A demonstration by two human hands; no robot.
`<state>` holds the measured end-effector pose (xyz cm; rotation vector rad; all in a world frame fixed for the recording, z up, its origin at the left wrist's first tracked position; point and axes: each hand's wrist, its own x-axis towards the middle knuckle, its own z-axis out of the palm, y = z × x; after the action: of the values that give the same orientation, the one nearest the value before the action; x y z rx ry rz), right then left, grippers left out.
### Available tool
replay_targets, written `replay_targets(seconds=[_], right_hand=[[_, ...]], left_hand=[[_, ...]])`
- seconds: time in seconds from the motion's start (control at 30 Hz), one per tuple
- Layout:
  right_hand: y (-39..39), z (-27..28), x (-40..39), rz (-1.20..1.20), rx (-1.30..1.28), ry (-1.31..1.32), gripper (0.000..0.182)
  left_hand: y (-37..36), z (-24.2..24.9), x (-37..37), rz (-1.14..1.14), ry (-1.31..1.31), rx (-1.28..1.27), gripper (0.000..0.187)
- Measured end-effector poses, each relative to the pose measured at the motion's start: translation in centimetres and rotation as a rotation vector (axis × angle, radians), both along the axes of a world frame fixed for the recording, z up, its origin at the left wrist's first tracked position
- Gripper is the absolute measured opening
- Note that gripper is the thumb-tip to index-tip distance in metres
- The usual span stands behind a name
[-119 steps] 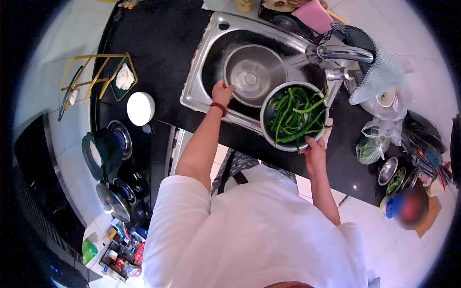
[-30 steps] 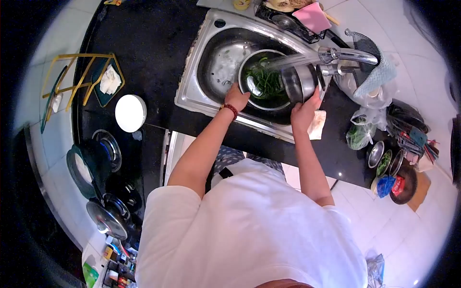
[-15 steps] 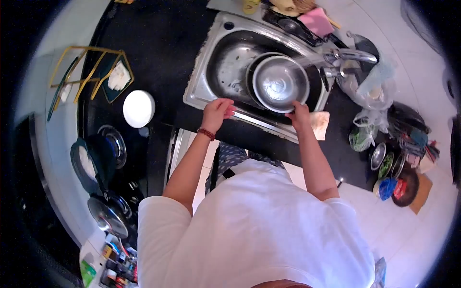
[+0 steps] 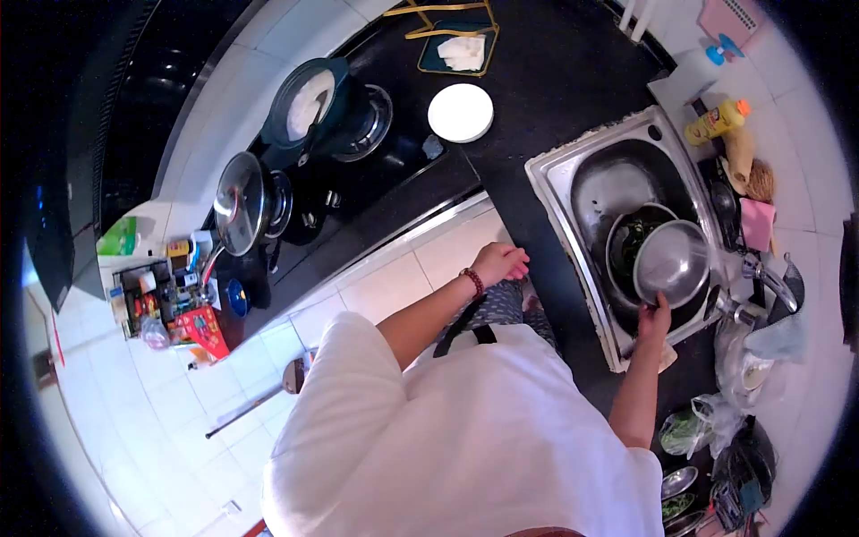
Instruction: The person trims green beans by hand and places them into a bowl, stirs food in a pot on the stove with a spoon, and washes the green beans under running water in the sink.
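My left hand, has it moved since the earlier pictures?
Yes: judged against the sink, the left hand has moved away from the near rim, where it was half a second ago.

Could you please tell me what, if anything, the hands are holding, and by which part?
The right hand holds the metal bowl by the rim on the side nearest the person; the left hand holds nothing visible.

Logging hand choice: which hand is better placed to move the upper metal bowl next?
Probably the right hand: it holds the upper metal bowl by its edge, while the left hand appears empty, away from the sink.
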<state>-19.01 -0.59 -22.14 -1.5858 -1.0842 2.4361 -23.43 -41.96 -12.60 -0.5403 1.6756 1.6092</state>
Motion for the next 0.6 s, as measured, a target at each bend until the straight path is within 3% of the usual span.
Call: replay_targets(seconds=[0.1,0.17,0.23,0.37,0.5,0.57,0.6], right_hand=[[1.5,-0.4,-2.4,-0.058,0.061,-0.023,0.015],[1.4,-1.5,-3.7,0.040,0.130,0.073,0.018],[-1.3,2.3,-4.4,0.074,0.189,0.053,0.018],[0.7,1.2,-1.9,0.013,0.110,-0.081,0.021],[-1.0,6.9,-0.9,0.140,0.720,-0.185,0.044],[1.9,1.9,0.8,0.464,1.451,-0.140,0.062],[-0.5,5.4,0.9,0.517,1.741,-0.158,0.071]], left_hand=[[-0.6,0.9,1.4,-0.057,0.009,-0.074,0.033],[-1.1,1.4,2.6,-0.056,0.020,-0.089,0.032],[-1.5,2.0,3.6,-0.069,0.035,-0.129,0.030],[-2.6,2.5,5.0,-0.141,0.045,-0.213,0.028],[-3.6,0.6,6.4,-0.123,0.097,-0.187,0.026],[-3.8,-0.3,6.9,-0.143,0.125,-0.199,0.025],[-3.5,0.1,7.2,-0.149,0.134,-0.214,0.024]])
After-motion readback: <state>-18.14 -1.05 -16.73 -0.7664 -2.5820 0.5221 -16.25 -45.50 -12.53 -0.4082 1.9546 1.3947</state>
